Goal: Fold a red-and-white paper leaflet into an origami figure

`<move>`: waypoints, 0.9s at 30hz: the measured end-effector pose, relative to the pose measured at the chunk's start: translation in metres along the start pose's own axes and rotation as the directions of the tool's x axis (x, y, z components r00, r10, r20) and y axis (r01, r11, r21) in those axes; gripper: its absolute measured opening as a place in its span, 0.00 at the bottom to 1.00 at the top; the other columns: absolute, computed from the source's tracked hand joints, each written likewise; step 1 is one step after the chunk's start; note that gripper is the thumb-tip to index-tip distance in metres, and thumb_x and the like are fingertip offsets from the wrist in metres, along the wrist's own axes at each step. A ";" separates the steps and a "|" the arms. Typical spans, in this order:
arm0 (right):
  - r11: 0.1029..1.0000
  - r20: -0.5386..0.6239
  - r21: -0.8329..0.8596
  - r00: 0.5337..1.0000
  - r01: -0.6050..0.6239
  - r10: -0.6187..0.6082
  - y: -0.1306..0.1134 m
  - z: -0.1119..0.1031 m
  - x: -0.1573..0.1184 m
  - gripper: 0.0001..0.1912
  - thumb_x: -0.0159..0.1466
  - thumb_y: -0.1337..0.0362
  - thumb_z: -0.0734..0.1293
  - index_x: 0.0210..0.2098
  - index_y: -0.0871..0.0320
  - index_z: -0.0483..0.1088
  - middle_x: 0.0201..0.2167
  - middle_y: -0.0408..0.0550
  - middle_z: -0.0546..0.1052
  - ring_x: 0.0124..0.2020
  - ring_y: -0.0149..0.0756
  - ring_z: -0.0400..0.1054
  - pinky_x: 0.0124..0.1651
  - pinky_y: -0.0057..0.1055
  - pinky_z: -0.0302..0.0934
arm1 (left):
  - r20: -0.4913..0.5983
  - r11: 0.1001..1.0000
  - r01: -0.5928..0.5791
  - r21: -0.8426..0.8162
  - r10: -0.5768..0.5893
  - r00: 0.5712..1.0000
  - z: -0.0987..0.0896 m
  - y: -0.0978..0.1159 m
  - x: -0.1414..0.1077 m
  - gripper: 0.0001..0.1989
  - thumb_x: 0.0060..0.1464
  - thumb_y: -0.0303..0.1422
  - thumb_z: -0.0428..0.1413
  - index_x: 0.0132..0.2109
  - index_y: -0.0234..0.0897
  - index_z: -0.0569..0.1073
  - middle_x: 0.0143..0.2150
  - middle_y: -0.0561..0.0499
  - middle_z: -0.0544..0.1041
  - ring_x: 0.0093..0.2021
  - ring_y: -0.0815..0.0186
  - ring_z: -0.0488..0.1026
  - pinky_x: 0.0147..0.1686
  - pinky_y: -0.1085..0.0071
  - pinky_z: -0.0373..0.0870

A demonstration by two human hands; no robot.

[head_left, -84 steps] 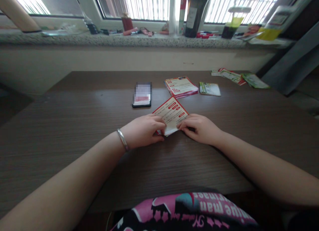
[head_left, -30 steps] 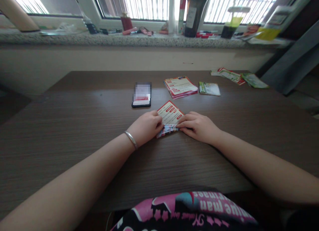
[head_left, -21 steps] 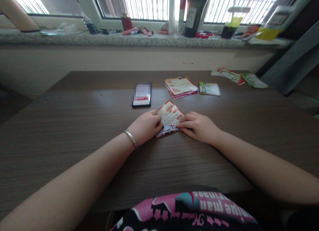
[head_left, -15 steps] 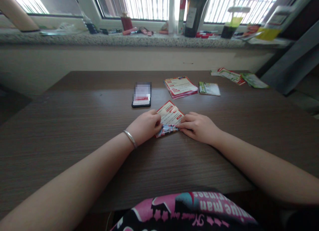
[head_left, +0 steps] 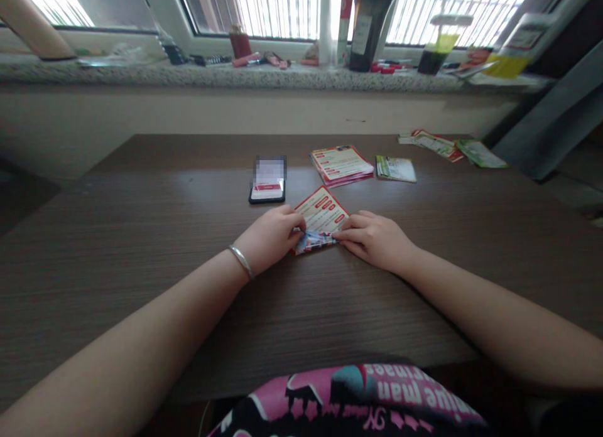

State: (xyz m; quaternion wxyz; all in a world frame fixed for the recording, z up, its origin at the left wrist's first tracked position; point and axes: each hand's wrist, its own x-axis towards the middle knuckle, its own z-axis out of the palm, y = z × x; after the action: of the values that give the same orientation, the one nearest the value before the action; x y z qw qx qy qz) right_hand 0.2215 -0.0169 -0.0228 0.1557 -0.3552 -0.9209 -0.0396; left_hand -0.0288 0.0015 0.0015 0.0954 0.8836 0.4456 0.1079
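Note:
A printed paper leaflet (head_left: pixel 323 212), cream with red borders and red labels, lies on the brown table between my hands. Its near edge is folded up, showing a blue and dark patterned strip. My left hand (head_left: pixel 276 231), with a silver bangle at the wrist, pinches the leaflet's left side at the fold. On the right end of the fold, the fingers of my right hand (head_left: pixel 374 239) are closed and pressing down. Both thumbs are partly hidden. Just beyond the leaflet rests a stack of similar leaflets (head_left: pixel 343 163).
A phone (head_left: pixel 267 191) lies left of the stack. To the stack's right is a small green and white packet (head_left: pixel 396 169), with more printed papers (head_left: pixel 480 153) at the far right. Bottles and small items crowd the granite windowsill (head_left: pixel 282 77) behind the table (head_left: pixel 141 236).
The leaflet has shifted and turned slightly, its near edge a little farther from me. My left hand has moved slightly up and left; my right hand has stayed nearly still.

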 end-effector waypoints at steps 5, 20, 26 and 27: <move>1.000 0.003 0.012 1.000 -0.010 0.010 0.002 0.002 0.002 0.14 0.68 0.59 0.60 0.45 0.51 0.77 0.41 0.49 0.77 0.41 0.38 0.67 0.41 0.34 0.63 | 0.023 0.994 -0.097 0.049 0.096 0.995 0.000 0.006 -0.002 0.09 0.59 0.32 0.52 0.38 0.35 0.77 0.38 0.45 0.74 0.39 0.62 0.71 0.43 0.66 0.70; 0.992 -0.008 0.084 0.996 -0.090 0.091 0.005 0.003 0.004 0.09 0.66 0.63 0.63 0.38 0.57 0.75 0.38 0.49 0.78 0.41 0.39 0.69 0.46 0.35 0.62 | 0.085 0.934 -0.140 0.330 0.119 0.989 0.004 0.032 -0.012 0.12 0.62 0.34 0.50 0.48 0.37 0.74 0.44 0.44 0.75 0.49 0.55 0.71 0.49 0.60 0.70; 0.994 -0.034 0.079 0.997 -0.070 0.073 0.006 0.004 0.003 0.11 0.66 0.63 0.62 0.36 0.57 0.76 0.37 0.49 0.78 0.40 0.38 0.69 0.46 0.35 0.63 | 0.069 0.907 -0.116 0.404 0.096 0.993 0.008 0.036 -0.016 0.15 0.62 0.30 0.48 0.53 0.39 0.72 0.44 0.45 0.74 0.45 0.55 0.72 0.37 0.64 0.73; 0.994 -0.036 0.082 0.997 -0.070 0.073 0.006 0.004 0.003 0.11 0.66 0.62 0.63 0.37 0.57 0.77 0.37 0.50 0.78 0.40 0.38 0.69 0.46 0.35 0.63 | 0.066 0.905 -0.113 0.410 0.094 0.993 0.008 0.036 -0.016 0.15 0.62 0.29 0.48 0.53 0.39 0.72 0.44 0.45 0.74 0.45 0.55 0.72 0.36 0.65 0.73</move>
State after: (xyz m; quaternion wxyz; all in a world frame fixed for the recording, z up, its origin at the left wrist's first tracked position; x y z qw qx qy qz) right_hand 0.2226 -0.0095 -0.0259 0.1892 -0.3805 -0.9052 -0.0037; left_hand -0.0084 -0.0330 0.0016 -0.0891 0.9084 0.4086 -0.0035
